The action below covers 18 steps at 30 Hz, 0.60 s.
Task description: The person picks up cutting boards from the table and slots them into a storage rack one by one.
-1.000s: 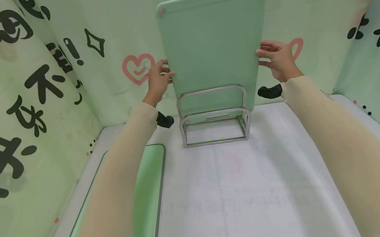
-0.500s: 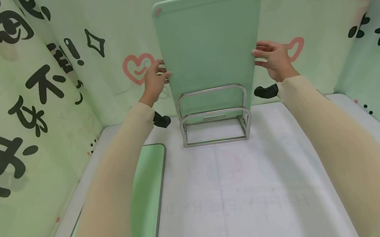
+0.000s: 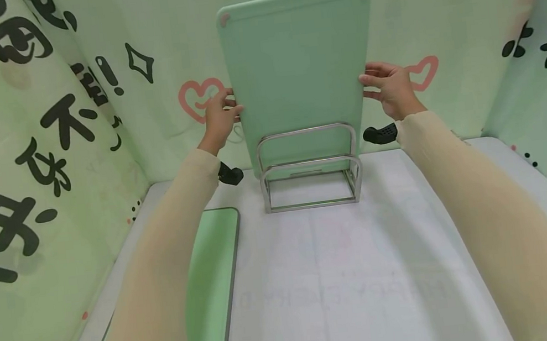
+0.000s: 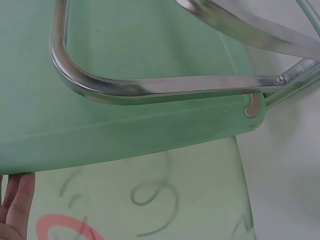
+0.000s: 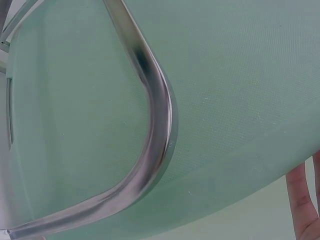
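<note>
Both hands hold a pale green cutting board (image 3: 300, 67) upright by its long sides, with pinkish corner pads showing at the top. My left hand (image 3: 220, 118) pinches the left edge, thumb in front. On the opposite edge, my right hand (image 3: 391, 88) grips at about the same height. The lower part of the board stands behind the hoops of a shiny metal rack (image 3: 306, 162). In the left wrist view a bottom corner of the board (image 4: 175, 127) sits close by the rack's rear hoop (image 4: 150, 87). The right wrist view shows fingertips (image 5: 299, 192) at the edge.
A second green board (image 3: 214, 276) with a dark grey rim lies flat at the left, partly under my left sleeve (image 3: 159, 271). The white table (image 3: 355, 284) ends at a green printed cloth wall (image 3: 161, 54) behind the rack, with more cloth on both sides.
The cutting board has shifted left and slightly down, both hands moving along with it. The rack and the flat board stay where they were.
</note>
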### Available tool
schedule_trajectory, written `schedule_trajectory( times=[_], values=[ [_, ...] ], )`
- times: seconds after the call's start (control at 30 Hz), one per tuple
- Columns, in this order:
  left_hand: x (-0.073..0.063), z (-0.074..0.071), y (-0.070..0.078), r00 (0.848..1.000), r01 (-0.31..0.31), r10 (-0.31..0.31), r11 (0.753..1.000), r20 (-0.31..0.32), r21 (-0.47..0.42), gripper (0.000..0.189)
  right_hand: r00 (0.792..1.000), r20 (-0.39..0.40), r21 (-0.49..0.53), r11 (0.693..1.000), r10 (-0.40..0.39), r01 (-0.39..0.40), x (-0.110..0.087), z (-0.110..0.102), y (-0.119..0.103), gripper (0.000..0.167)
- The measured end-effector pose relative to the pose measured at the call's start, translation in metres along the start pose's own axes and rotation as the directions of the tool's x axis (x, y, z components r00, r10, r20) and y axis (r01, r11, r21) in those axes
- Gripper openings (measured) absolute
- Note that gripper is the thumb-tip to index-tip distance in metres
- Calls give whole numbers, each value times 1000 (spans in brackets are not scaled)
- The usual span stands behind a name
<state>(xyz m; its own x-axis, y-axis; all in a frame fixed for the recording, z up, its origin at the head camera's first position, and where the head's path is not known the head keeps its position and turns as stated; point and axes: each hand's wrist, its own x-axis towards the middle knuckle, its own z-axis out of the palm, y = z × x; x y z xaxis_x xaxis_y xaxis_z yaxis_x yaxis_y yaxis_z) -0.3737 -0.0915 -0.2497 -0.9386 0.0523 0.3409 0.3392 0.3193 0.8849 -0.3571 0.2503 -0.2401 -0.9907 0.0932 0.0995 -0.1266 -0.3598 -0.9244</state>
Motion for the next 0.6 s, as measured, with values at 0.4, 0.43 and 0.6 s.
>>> schedule_trajectory(
  times=[0.4, 0.43, 0.6],
  values=[
    [-1, -2, -2, 1000, -25, 25, 1000, -2, 1, 31, 1000, -8, -24, 1000, 4, -4, -1, 2, 0, 14],
    [-1, -2, -2, 1000, -26, 26, 1000, 0, -1, 31, 1000, -8, -28, 1000, 2, -3, -1, 2, 0, 14],
    [-2, -1, -1, 1000, -16, 16, 1000, 15, -8, 33, 1000, -4, -44, 999, 10, -10, -2, 1, 0, 17]
  ],
)
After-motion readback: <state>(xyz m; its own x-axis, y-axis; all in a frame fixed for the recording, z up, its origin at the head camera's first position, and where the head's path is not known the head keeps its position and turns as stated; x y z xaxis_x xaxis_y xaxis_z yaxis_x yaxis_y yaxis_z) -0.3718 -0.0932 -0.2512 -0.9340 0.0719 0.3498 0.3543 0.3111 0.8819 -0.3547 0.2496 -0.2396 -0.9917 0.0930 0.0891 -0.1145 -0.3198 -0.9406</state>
